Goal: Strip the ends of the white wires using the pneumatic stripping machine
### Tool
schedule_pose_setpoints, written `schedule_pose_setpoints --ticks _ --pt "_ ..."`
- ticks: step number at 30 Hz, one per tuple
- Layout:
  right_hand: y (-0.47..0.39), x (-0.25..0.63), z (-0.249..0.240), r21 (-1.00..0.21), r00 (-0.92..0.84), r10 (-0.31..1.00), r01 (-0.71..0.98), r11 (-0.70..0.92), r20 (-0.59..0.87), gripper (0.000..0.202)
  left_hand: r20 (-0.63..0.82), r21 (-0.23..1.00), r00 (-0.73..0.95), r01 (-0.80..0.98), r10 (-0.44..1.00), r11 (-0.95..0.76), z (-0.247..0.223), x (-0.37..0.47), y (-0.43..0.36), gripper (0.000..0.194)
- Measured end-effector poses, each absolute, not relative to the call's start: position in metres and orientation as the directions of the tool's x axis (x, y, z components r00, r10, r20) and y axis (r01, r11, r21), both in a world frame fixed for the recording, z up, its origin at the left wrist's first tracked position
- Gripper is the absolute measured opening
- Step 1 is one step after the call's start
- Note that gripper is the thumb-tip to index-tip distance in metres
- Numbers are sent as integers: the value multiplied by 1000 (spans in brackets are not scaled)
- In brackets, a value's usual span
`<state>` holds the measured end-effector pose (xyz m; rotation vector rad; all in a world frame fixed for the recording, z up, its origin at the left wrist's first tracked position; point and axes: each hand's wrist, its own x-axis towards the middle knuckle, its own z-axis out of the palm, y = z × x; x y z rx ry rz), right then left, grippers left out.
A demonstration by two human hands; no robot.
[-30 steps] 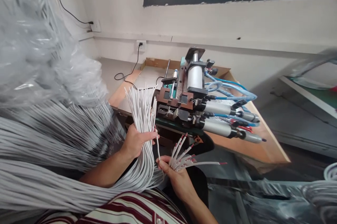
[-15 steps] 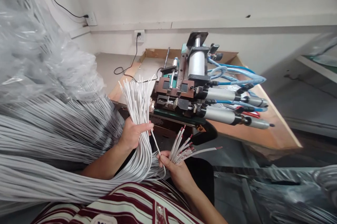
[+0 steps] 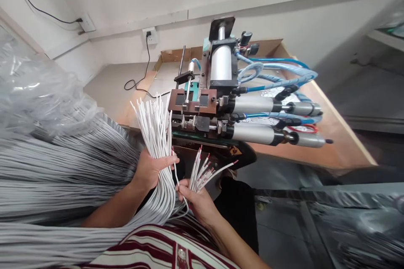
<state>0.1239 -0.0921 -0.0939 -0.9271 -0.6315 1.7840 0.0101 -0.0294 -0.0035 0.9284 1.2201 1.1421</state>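
Note:
My left hand (image 3: 150, 171) is wrapped round a thick bundle of white cables (image 3: 154, 128), whose pale ends fan upward near the machine's left side. Lower and to the right, my right hand (image 3: 200, 203) holds a smaller bunch of white cables with reddish tips (image 3: 202, 170). Between its thumb and fingers it also pinches a single white cable (image 3: 176, 172), which stands beside my left thumb and shows a red tip. In front of both hands is a pneumatic wire-stripping machine (image 3: 192, 100) with silver cylinders. Neither hand touches it.
Long grey-white cables (image 3: 63, 172) lie in a mass at the left, partly under clear plastic wrap (image 3: 47, 88). The machine stands on a wood-edged table (image 3: 334, 134), with blue air hoses (image 3: 284, 71) at its right. A wall socket (image 3: 150, 35) with a plugged cord is behind.
The camera view has shifted, so machine and hands sit further left. The single cable's red tip now shows above my left thumb; before, its end was hidden there. Both hands keep their bundles.

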Motion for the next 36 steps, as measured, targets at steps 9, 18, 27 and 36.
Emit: schedule_pose_setpoints --ticks 9,18,27,36 --pt "-89 124 -100 -761 -211 918 -513 -396 -336 26 -241 962 -98 -157 966 224 -6 9 -24 20" --pt "-96 119 -97 -807 -154 941 -484 -338 -302 27 -248 952 -103 -208 963 223 -4 3 -25 20" --pt "-90 127 -66 -951 -97 982 -250 -180 -160 26 -117 967 -147 -240 982 79 6 -14 -11 7" --pt "-48 139 -58 -947 184 967 -300 -115 -176 22 -83 947 -400 -316 913 -53 15 -27 33 15"
